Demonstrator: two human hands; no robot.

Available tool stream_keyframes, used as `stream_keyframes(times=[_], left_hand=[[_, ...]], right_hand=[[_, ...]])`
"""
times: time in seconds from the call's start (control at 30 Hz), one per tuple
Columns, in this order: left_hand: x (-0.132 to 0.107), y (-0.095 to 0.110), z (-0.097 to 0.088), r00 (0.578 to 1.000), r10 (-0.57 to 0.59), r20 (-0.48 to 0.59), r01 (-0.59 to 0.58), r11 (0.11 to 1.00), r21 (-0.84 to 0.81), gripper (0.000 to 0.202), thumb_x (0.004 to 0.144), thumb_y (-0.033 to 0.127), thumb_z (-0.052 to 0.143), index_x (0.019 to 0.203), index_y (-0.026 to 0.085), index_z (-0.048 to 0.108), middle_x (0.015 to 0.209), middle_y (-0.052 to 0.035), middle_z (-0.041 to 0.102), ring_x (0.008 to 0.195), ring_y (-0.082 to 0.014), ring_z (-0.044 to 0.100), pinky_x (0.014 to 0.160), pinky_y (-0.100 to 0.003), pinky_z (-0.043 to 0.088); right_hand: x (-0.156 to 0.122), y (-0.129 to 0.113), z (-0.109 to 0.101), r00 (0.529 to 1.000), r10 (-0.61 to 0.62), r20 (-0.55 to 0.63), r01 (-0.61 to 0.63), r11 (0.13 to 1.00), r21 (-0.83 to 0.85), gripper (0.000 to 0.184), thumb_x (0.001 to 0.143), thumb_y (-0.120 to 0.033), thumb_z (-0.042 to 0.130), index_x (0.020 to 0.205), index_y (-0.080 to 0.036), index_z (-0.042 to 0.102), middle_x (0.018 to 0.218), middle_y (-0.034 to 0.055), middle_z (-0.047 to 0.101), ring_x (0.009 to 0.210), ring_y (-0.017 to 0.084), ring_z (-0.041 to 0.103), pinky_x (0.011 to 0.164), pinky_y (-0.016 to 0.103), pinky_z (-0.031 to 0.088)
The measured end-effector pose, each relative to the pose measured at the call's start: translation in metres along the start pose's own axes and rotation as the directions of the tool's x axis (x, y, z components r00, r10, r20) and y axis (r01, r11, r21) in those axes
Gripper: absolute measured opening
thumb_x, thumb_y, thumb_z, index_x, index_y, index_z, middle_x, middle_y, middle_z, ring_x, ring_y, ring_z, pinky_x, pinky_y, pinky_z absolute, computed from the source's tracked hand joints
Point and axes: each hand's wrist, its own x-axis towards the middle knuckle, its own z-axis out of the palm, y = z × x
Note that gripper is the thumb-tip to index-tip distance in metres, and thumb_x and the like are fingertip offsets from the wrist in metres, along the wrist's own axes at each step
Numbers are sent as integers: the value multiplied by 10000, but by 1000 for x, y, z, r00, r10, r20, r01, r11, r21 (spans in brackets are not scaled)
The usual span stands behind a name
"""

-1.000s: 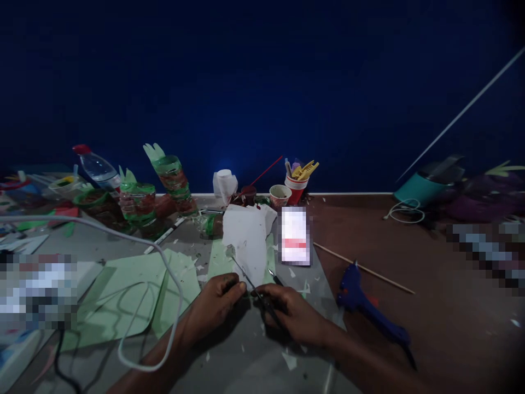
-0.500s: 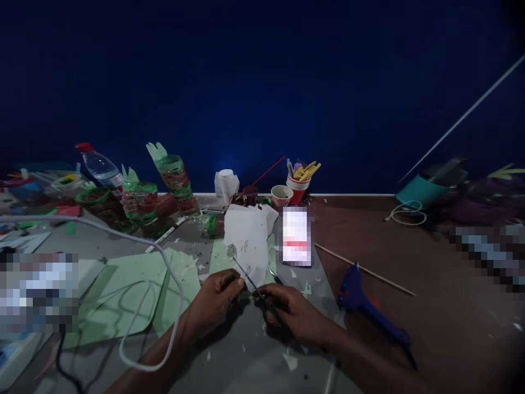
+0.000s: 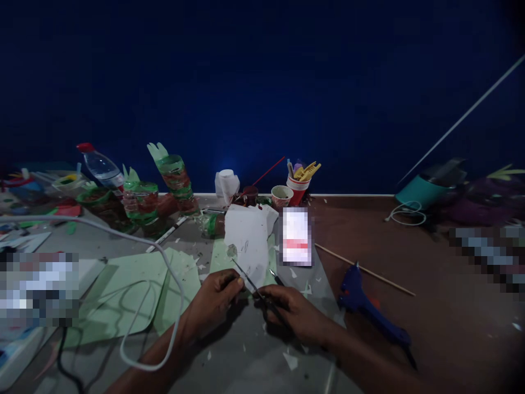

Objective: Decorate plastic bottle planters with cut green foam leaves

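Note:
My right hand (image 3: 293, 314) is closed around black-handled scissors (image 3: 249, 278), seen nearly edge-on. Their thin blades point forward and left, passing just beside the fingertips of my left hand (image 3: 219, 298). That hand is closed in a pinch; whatever sits between its thumb and fingers is too small or hidden to name. Beyond both hands lies a white sheet of paper (image 3: 246, 235) with small leaf-like outlines drawn on it, over a green sheet (image 3: 219, 256). A pen-like tool with a metal tip (image 3: 275, 276) rests just past my right hand.
A blue glue gun (image 3: 371, 314) and a wooden stick (image 3: 369, 271) lie to the right. A phone (image 3: 297, 238) stands beyond the paper. Green sheets (image 3: 123, 298) and a white cable (image 3: 176, 306) are at left. Decorated bottle pieces (image 3: 141, 202) and cups (image 3: 282, 194) line the back.
Almost nothing differs. Both hands and the scissors stay in nearly the same place, with only a very slight shift of the blades.

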Motion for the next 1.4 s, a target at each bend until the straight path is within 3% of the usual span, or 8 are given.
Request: stream_keyframes(times=[0.37,0.6,0.83,0.97,1.13,1.27,1.4], left_hand=[[3,-4,-2,1000,4,1,-4,1000,17,338,787,440,491,572,183,452,510,53,391,482,-93,358,479,-218,295],[2,-1,-1,1000,1,-13,-1,1000,-6,356,761,451,524,545,183,432,492,59,368,470,-85,338,465,-214,278],[6,-3,-4,1000,4,7,-4,999,-33,363,770,477,514,572,178,455,502,48,404,469,-88,353,472,-226,286],[10,-10,-8,999,45,-8,-46,992,-117,353,782,488,526,657,157,531,557,30,461,501,-94,404,487,-227,321],[14,-14,-10,991,36,-131,-72,958,-278,286,747,401,619,848,133,615,582,34,510,473,-76,424,465,-217,316],[15,-12,-12,976,0,-218,-105,876,-471,319,699,360,686,926,149,613,568,35,553,434,-63,421,435,-203,299],[16,-13,-15,968,19,-252,-163,809,-565,356,680,333,717,965,154,601,598,18,603,446,-73,462,454,-213,338]], right_hand=[[1,-6,-1,1000,-14,-2,14,1000,16,375,771,-448,637,1002,-156,682,758,14,562,589,72,425,539,184,379],[1,-6,-4,1000,1,-1,-1,1000,-5,366,773,-436,626,995,-151,685,777,20,581,626,86,477,580,204,400],[4,0,-2,999,6,-51,-1,996,91,416,683,-474,717,919,-134,676,671,-16,525,549,64,397,517,197,338],[-1,-5,-5,996,-56,-69,71,967,245,564,664,-593,693,990,-136,646,648,-14,507,538,73,384,506,208,307],[-7,-7,-12,988,-129,-80,150,912,382,618,660,-584,707,1073,-137,600,726,25,544,623,117,472,534,228,369],[-4,-1,-15,989,-109,-103,144,881,450,640,670,-647,658,1048,-134,602,678,7,514,551,103,445,488,219,352],[-3,3,-16,987,-130,-91,157,874,460,592,656,-571,720,1047,-144,598,681,1,511,549,99,440,488,220,338]])
